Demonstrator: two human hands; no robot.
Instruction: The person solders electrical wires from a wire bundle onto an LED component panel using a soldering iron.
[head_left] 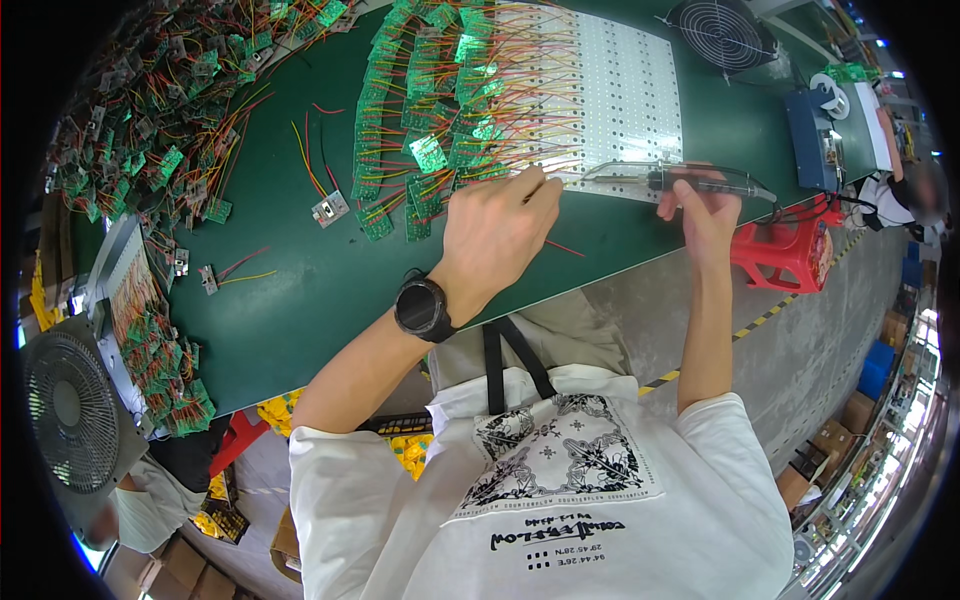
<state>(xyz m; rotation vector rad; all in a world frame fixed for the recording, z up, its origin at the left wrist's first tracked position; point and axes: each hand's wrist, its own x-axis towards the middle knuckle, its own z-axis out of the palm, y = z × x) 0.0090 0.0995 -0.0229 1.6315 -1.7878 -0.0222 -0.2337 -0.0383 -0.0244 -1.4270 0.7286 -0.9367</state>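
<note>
Slim black soldering iron [700,182] gripped by right hand [706,212], lying sideways, tip pointing left at white perforated LED strip [600,100]; thin wires pinched by left hand [495,232].

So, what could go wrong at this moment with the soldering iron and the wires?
The left hand pinches wires at the edge of the white board, close to the tip of the soldering iron held by the right hand, so a finger could perhaps be burned. The red and yellow wires lie dense there, so the tip might touch a neighbouring wire.
</note>
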